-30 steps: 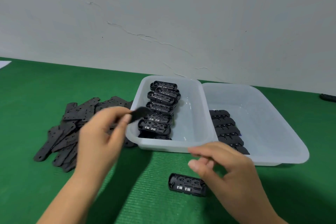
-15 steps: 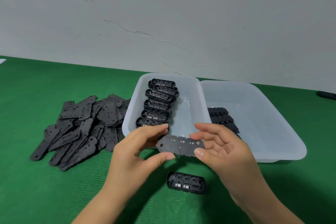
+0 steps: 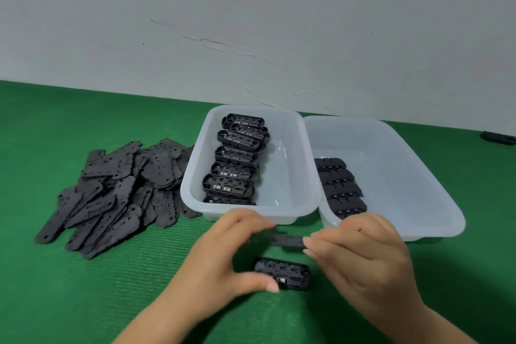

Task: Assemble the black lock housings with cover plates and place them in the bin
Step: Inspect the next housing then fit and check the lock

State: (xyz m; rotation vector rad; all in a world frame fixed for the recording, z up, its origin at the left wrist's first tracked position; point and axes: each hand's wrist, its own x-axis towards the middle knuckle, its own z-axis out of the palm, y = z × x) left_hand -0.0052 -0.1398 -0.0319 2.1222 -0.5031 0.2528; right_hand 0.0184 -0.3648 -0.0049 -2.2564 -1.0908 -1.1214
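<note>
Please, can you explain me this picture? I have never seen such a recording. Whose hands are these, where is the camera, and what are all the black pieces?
There is no machine here: a person works with two bare hands, and the camera sits on the person's head, looking forward and down.

The surface is a green mat before a white wall. On the left lies a heap of flat black cover plates. The nearer clear bin holds a row of open lock housings. The bin to its right holds closed, finished pieces.

The left hand and the right hand together hold one cover plate by its ends, just above a single open housing lying on the mat. The plate is not yet on it. The picture is a little blurred there.
</note>
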